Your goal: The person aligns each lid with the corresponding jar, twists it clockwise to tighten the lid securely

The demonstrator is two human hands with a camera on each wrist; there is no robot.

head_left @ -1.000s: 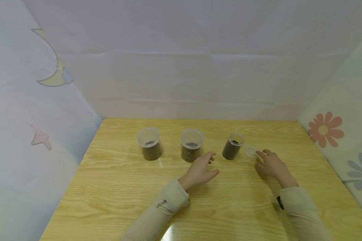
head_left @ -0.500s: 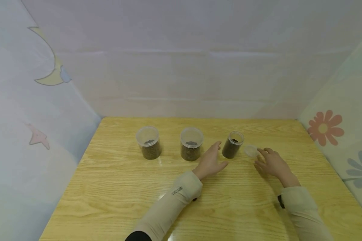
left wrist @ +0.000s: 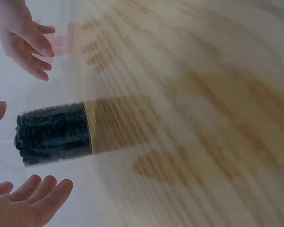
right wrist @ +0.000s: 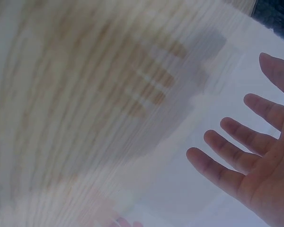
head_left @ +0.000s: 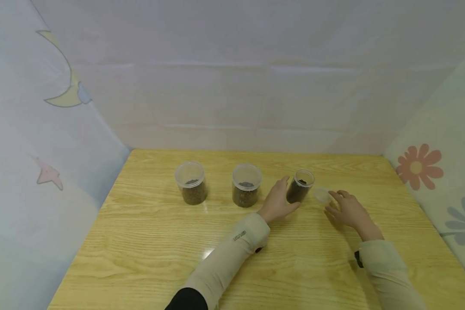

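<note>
A narrow clear jar, uncapped and filled with dark pellets, stands upright right of centre on the table. My left hand is spread beside its near left side. In the left wrist view, the jar lies between the thumb and the relaxed fingers, with a gap on the finger side. A round translucent lid rests flat just right of the jar. Over the lid's right edge, my right hand hovers with fingers extended. The right wrist view shows that hand spread and holding nothing.
Two wider clear jars, one at the left and one in the middle, stand partly filled with dark grains. The wood-grain table meets a pale cloth backdrop behind and at both sides.
My left hand has moved right and slightly away from me, from beside the middle jar to the narrow jar. The right hand stays almost in place by the lid.
</note>
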